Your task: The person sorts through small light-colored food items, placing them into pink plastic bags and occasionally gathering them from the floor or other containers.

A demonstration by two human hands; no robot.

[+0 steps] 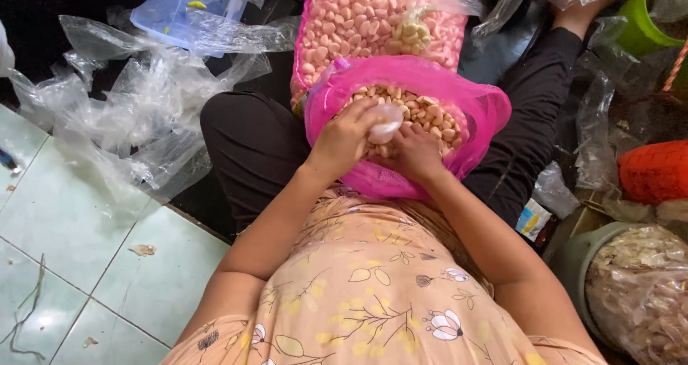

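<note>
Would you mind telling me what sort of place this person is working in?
Probably a home floor used for peeling garlic: a pale tiled floor, pink mesh bags of peeled cloves, loose plastic bags, and a bucket of papery skins.

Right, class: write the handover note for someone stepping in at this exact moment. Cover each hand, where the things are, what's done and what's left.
Left hand: holds a small clear plastic bag over the open pink mesh sack in the lap.
Right hand: down in the sack among the peeled garlic cloves.
Things: a second, fuller pink sack of cloves lies beyond; loose plastic bags to the left; a bucket of papery skins at lower right.
Done: the cloves look already peeled.
Left: the small bag looks nearly empty, and both sacks hold plenty of cloves.
</note>
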